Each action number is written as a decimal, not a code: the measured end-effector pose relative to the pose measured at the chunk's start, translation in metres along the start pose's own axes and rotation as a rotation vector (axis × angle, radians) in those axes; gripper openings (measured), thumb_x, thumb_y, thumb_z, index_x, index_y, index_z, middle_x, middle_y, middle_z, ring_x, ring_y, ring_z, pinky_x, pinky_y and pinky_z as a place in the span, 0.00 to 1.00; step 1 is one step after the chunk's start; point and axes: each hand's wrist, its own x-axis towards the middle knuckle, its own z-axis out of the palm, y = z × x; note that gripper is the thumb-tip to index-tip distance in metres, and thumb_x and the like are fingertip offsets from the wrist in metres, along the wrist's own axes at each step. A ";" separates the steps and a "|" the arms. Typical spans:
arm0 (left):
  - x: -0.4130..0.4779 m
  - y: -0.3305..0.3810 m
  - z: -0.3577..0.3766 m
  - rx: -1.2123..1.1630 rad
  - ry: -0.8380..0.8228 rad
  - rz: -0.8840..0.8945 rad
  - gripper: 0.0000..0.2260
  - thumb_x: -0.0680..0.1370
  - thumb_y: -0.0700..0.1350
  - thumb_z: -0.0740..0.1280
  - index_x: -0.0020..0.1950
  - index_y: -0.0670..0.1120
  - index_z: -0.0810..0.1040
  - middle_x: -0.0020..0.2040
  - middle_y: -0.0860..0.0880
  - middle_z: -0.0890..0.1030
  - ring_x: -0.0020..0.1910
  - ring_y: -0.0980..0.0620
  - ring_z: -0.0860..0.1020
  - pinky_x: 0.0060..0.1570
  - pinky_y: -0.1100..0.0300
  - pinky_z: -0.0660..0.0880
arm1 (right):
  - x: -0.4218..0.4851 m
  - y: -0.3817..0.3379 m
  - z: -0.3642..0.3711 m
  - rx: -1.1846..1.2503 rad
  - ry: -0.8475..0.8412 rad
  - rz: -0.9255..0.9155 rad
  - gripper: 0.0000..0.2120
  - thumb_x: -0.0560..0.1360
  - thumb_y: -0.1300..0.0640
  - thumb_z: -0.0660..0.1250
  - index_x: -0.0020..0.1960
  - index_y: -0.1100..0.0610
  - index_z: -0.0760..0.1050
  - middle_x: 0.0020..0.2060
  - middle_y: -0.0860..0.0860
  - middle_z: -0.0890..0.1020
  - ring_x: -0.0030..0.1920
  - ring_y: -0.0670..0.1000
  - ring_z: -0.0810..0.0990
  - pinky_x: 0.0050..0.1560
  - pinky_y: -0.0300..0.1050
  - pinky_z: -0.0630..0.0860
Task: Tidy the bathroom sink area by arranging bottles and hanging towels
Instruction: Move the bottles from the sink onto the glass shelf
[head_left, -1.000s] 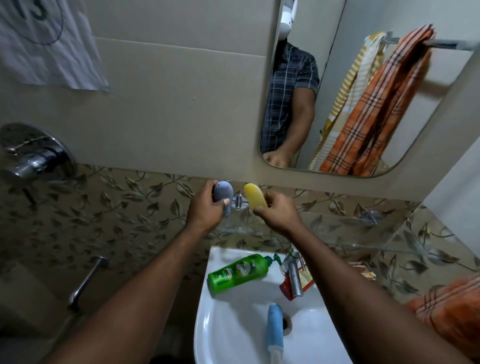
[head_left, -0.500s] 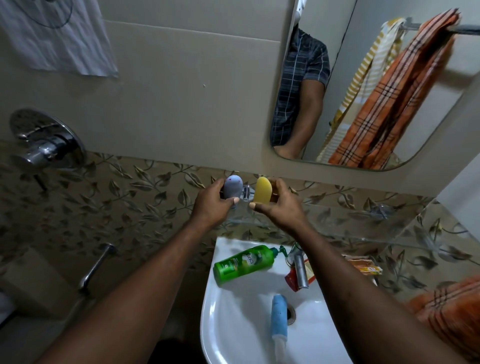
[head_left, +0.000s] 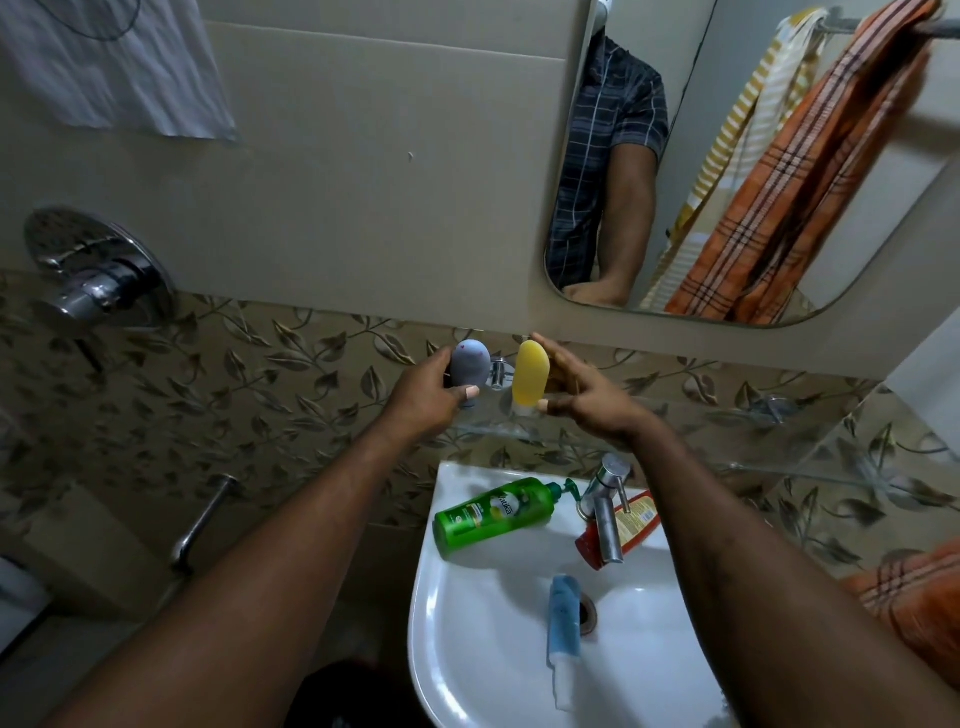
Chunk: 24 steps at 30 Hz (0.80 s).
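Where the green bottle (head_left: 493, 514) lies, its label reads — "Vatika".

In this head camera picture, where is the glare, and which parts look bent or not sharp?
Head view: glare shines on the white sink and the chrome shower valve; the wide lens bows the tile border; the orange towel at the right edge is soft; the grey bottle in the left hand is fairly sharp.
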 end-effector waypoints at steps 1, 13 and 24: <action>0.000 0.000 -0.001 0.002 -0.004 0.004 0.20 0.79 0.39 0.73 0.71 0.46 0.76 0.62 0.48 0.82 0.60 0.50 0.80 0.58 0.56 0.75 | 0.002 0.000 0.001 -0.027 0.009 -0.002 0.45 0.77 0.73 0.69 0.81 0.37 0.59 0.77 0.49 0.68 0.69 0.53 0.75 0.62 0.49 0.81; -0.003 -0.001 -0.001 0.051 0.016 0.034 0.22 0.79 0.40 0.74 0.73 0.46 0.75 0.64 0.46 0.83 0.60 0.49 0.80 0.56 0.59 0.72 | 0.015 -0.002 0.016 -0.312 0.068 -0.039 0.45 0.71 0.59 0.81 0.81 0.43 0.62 0.72 0.48 0.76 0.45 0.42 0.80 0.47 0.39 0.78; -0.006 -0.004 0.002 0.088 0.052 0.050 0.23 0.79 0.41 0.74 0.74 0.47 0.74 0.63 0.46 0.83 0.57 0.52 0.79 0.54 0.60 0.71 | 0.014 0.011 0.055 -0.387 0.546 -0.009 0.32 0.65 0.42 0.84 0.64 0.53 0.77 0.50 0.50 0.84 0.46 0.51 0.83 0.47 0.50 0.81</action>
